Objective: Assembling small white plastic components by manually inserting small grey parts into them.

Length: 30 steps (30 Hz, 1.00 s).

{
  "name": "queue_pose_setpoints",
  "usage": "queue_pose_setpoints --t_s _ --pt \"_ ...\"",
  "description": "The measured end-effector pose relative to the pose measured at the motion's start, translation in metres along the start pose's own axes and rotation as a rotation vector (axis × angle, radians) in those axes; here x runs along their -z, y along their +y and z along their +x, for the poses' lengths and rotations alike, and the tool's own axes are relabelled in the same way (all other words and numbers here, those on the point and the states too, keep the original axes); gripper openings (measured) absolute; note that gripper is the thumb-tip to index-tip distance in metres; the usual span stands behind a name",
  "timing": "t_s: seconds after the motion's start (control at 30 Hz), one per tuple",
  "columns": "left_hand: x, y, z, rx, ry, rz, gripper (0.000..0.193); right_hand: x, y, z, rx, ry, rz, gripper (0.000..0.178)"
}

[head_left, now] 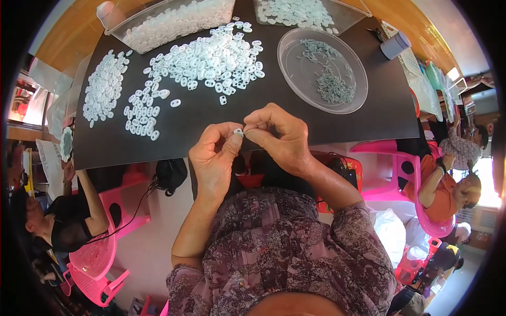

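My left hand (213, 154) is closed, with a small white plastic piece (239, 131) pinched between thumb and fingertips just off the table's near edge. My right hand (284, 138) meets it there, thumb and forefinger pressed together against the piece's right side. Whatever those right fingertips hold is too small to make out. Beyond my hands spreads a heap of white oval two-holed pieces (216, 60) on the dark table (211, 118). A looser cluster of the same pieces (141, 117) lies left of it, and another white pile (104, 87) sits farther left.
A round clear tray (295, 68) at the right holds small grey-green slivers (334, 88). Two clear bins of white parts (179, 26) (295, 13) stand along the back. A grey-white cylindrical container (395, 46) is at the far right. People sit on pink chairs (390, 158) both sides.
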<state>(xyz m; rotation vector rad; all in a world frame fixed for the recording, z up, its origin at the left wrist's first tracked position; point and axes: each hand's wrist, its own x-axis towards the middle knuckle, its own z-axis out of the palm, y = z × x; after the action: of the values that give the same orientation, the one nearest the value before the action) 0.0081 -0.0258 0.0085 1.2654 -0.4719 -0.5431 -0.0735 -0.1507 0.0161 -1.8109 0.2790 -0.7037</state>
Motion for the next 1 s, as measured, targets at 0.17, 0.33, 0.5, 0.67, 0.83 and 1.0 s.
queue_pose_setpoints --t_s 0.17,0.33,0.5,0.67,0.83,1.0 --pt "0.0 -0.004 -0.003 -0.042 0.021 0.028 0.014 -0.002 0.0 -0.003 0.003 -0.011 -0.029 0.018" --pt "0.001 -0.004 -0.003 -0.03 0.047 0.032 0.014 -0.003 0.002 -0.004 -0.005 0.013 0.006 0.019" --pt "0.001 -0.005 -0.004 -0.05 0.044 0.028 0.014 -0.006 0.005 -0.005 -0.003 -0.006 0.017 0.019" --pt "0.002 -0.004 -0.006 -0.067 0.052 0.093 0.014 -0.009 0.004 -0.004 0.001 0.002 0.003 0.019" --pt "0.003 -0.005 -0.007 -0.087 0.072 0.105 0.013 -0.011 0.001 -0.003 0.022 -0.003 -0.027 0.018" --pt "0.004 0.0 -0.006 -0.024 0.063 0.056 0.012 -0.012 0.002 -0.002 0.02 -0.008 -0.041 0.018"
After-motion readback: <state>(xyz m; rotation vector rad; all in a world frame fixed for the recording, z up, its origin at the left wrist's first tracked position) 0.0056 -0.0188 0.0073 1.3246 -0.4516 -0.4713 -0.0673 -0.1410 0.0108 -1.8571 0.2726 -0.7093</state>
